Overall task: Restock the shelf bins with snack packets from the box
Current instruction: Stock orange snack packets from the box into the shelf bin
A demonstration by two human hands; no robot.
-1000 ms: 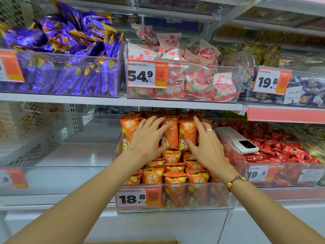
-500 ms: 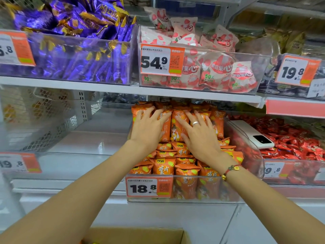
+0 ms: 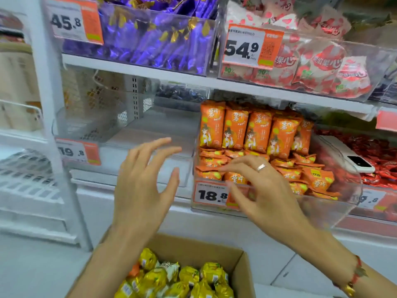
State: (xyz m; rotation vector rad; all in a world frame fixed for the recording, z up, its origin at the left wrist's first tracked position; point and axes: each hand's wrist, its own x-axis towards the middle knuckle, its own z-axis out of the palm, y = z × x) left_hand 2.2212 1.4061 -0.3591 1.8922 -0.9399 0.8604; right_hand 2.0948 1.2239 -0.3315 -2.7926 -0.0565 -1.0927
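A clear shelf bin (image 3: 335,209) with an 18.8 price tag holds orange snack packets (image 3: 255,132), one row upright at the back and several lying flat in front. My left hand (image 3: 144,190) hovers open in front of an empty clear bin (image 3: 141,151) to the left. Fingers spread and holding nothing, my right hand (image 3: 264,190) is in front of the orange bin's front wall. A cardboard box (image 3: 242,263) at the bottom holds several yellow snack packets (image 3: 178,278).
The upper shelf carries a bin of purple packets (image 3: 154,41) and a bin of pink-and-red packets (image 3: 322,65). A white phone (image 3: 348,155) lies on the rim between the orange bin and a bin of red sweets (image 3: 373,160). White shelving stands at the left.
Both hands have pulled back off the orange packets, out of the bin and lower left. The view has tilted down, bringing the box of yellow packets into sight.
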